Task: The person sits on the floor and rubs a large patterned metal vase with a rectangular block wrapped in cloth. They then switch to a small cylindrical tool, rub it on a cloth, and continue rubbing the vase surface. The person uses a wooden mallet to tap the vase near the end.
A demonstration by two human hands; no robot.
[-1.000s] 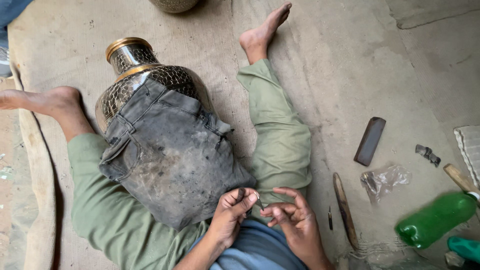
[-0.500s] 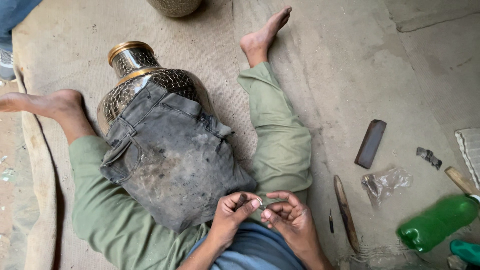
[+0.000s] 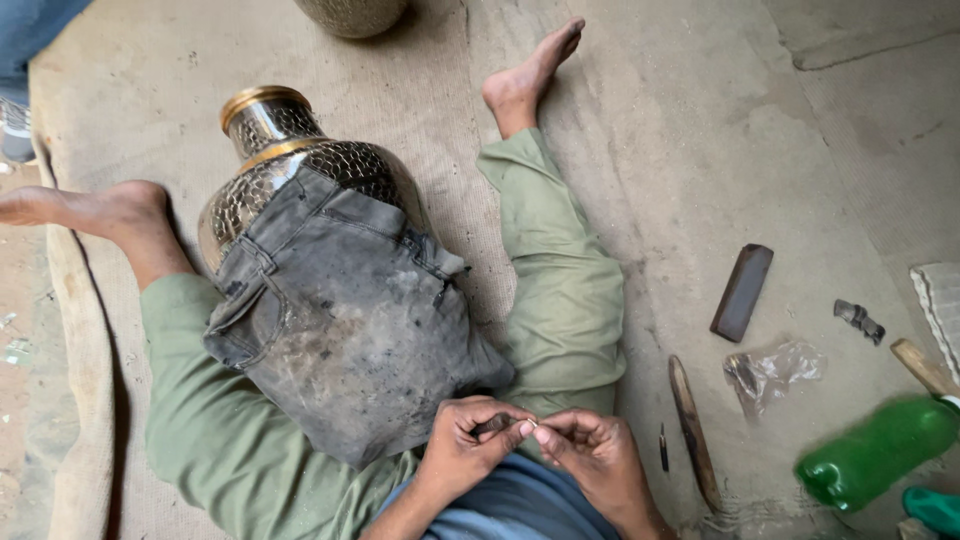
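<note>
Small tool (image 3: 497, 424) (dark), pinched btwn left hand (image 3: 470, 450), right hand (image 3: 590, 455)

Bare, dusty concrete floor (image 3: 700, 130), cracked slab joint far right. Worn burlap mat (image 3: 130, 90) covers the left half, edge rolled at left. Flat, diffuse daylight.
</note>
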